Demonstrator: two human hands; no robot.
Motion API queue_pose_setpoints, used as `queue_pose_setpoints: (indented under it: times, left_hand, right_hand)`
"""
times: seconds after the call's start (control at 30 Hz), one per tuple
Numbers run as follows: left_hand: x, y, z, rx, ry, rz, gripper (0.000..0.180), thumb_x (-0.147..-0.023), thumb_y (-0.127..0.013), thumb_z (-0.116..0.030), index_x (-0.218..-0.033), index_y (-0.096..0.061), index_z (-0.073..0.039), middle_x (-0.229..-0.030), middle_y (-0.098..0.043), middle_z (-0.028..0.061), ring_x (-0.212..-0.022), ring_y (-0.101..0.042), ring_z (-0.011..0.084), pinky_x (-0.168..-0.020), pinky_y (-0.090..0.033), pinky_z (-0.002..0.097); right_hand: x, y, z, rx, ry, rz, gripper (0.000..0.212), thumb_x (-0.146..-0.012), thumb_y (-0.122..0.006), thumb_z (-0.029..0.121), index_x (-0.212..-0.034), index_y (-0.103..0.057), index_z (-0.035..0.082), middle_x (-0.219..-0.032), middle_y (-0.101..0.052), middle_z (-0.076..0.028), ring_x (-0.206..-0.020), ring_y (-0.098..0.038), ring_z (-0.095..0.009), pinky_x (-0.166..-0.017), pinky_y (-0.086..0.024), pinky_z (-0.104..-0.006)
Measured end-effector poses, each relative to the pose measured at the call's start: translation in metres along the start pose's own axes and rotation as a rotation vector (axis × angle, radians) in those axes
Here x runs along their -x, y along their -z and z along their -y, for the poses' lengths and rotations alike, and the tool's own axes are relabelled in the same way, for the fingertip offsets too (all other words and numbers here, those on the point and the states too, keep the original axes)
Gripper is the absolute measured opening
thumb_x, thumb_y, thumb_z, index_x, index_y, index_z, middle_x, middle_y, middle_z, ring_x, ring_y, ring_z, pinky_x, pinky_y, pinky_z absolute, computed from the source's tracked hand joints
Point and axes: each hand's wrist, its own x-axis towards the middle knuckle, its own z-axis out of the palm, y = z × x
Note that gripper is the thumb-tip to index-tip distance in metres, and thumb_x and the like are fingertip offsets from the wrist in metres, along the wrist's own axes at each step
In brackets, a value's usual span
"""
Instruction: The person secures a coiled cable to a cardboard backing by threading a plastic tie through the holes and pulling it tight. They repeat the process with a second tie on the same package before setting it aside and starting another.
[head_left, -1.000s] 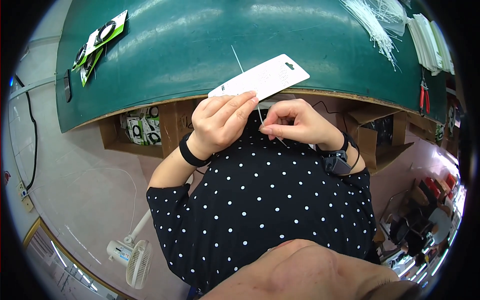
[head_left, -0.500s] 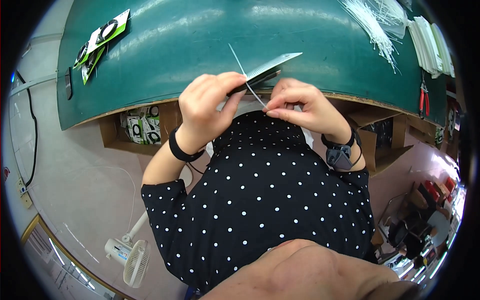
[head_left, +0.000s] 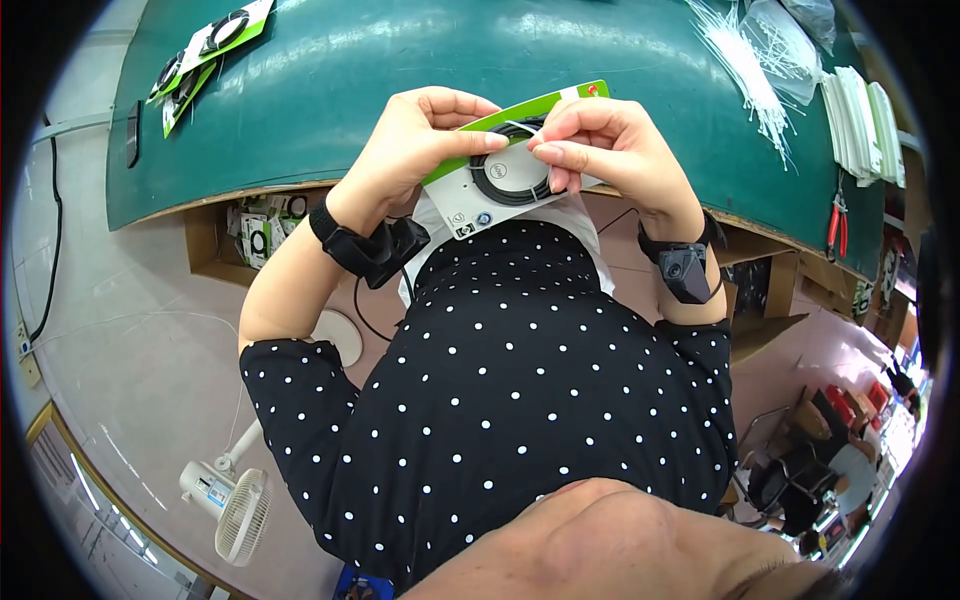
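Note:
Held over the table's near edge is a white and green backing card point(head_left: 447, 203), face up and tilted. A black cable coil point(head_left: 502, 196) lies against its face, with small light ties around the coil in places. My left hand point(head_left: 420, 135) grips the card's upper left edge, thumb on the front and fingers behind. At the coil's upper right, the thumb and fingertips of my right hand point(head_left: 612, 150) are closed on a thin white cable tie point(head_left: 523, 128). The tie's far end is hidden by my fingers.
Carded cables point(head_left: 225, 35) lie at the table's far left. At the right are loose white cable ties point(head_left: 745, 75), a clear plastic bag point(head_left: 785, 45), a stack of white cards point(head_left: 858, 125) and red-handled pliers point(head_left: 838, 230). A cardboard box point(head_left: 212, 245) stands below the edge.
The card has turned from nearly edge-on to face up, showing the coil. My left hand has shifted along its edge; my right hand has moved up, still pinching the tie.

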Motion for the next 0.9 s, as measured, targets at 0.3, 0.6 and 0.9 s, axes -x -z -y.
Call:
queue_pose_setpoints:
  times: [0.3, 0.6, 0.9]
  left_hand:
    - [-0.005, 0.003, -0.001, -0.006, -0.005, 0.026, 0.035, -0.073, -0.076, -0.001, -0.104, -0.063, 0.005, -0.095, -0.069, 0.0140, -0.082, -0.066, 0.0147, -0.075, -0.054, 0.0260]
    - [-0.007, 0.006, -0.002, -0.043, -0.008, 0.083, 0.033, -0.074, -0.076, -0.003, -0.104, -0.063, 0.005, -0.096, -0.069, 0.0135, -0.084, -0.066, 0.0148, -0.078, -0.054, 0.0262]
    - [-0.009, 0.006, 0.001, -0.052, -0.029, 0.034, 0.034, -0.075, -0.076, -0.004, -0.106, -0.063, 0.005, -0.095, -0.069, 0.0133, -0.083, -0.067, 0.0147, -0.078, -0.054, 0.0264]
  right_hand:
    - [-0.003, 0.002, 0.000, -0.027, 0.032, -0.005, 0.009, -0.086, -0.063, -0.001, -0.093, -0.064, -0.006, -0.087, -0.061, -0.009, -0.070, -0.065, -0.012, -0.056, -0.050, -0.0185]
    - [-0.006, -0.001, -0.006, 0.042, 0.163, -0.023, 0.009, -0.086, -0.061, -0.003, -0.093, -0.064, -0.008, -0.090, -0.060, -0.011, -0.072, -0.066, -0.015, -0.059, -0.052, -0.0202]
    - [-0.007, -0.004, -0.014, 0.143, 0.296, -0.111, 0.009, -0.084, -0.063, -0.006, -0.093, -0.065, -0.007, -0.091, -0.061, -0.011, -0.074, -0.066, -0.015, -0.061, -0.051, -0.0209]
